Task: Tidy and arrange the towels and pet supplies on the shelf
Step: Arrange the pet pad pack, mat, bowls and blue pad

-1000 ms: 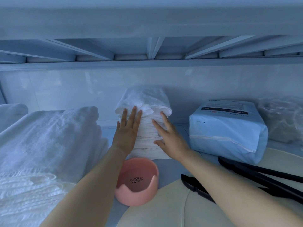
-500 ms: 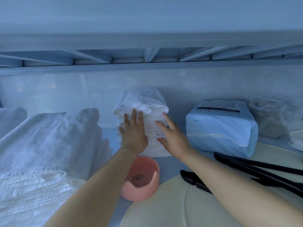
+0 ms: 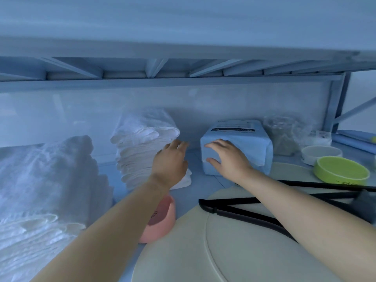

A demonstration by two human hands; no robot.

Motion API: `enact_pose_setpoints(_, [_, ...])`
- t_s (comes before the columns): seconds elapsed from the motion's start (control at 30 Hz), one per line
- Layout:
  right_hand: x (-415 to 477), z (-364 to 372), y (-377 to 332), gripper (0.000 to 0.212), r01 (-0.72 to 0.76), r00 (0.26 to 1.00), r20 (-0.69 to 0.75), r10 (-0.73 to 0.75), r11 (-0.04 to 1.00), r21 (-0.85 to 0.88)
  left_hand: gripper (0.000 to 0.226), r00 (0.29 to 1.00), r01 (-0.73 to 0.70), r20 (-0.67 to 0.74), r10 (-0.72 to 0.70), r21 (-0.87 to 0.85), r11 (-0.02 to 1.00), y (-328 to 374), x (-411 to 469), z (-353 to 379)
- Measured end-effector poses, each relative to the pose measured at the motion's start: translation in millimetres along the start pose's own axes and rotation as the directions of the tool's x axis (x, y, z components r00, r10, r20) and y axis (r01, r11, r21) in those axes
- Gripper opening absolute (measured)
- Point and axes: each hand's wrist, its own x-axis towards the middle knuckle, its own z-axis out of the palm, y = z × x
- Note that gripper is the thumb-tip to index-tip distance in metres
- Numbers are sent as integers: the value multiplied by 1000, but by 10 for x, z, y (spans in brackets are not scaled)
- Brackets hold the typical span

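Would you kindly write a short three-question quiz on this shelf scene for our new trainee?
1. True or false: the right hand touches the blue package.
2. Choose one: the folded towel stack stands A) to the left of the blue package, B) to its right, C) on top of it.
3. Fill in: the bowl in front of the towel stack is ____ in colour.
Key: 1 true; 2 A; 3 pink.

Pink bowl [image 3: 162,222] partly behind left forearm [image 3: 122,216]
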Motion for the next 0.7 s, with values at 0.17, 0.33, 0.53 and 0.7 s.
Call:
enact_pose_setpoints(0.17, [-155,-277,233,28,-30,998,56,35,996,-79,41,998,-49,40,53,-92,995,303,96,30])
enact_pose_setpoints(0.33, [-220,-563,498,29,-17,992,120,41,981,-194,31,995,-80,42,86,-113,990,589,185,98])
enact_pose_setpoints(0.53, [-268,-772,962,28,-1,985,170,35,981,-193,25,997,-69,25,72,-119,990,924,330,218])
enact_pose_setpoints(0.7, [-306,-814,1306,26,44,980,200,-10,985,-165,24,999,-18,45,22,-88,996,1242,419,380])
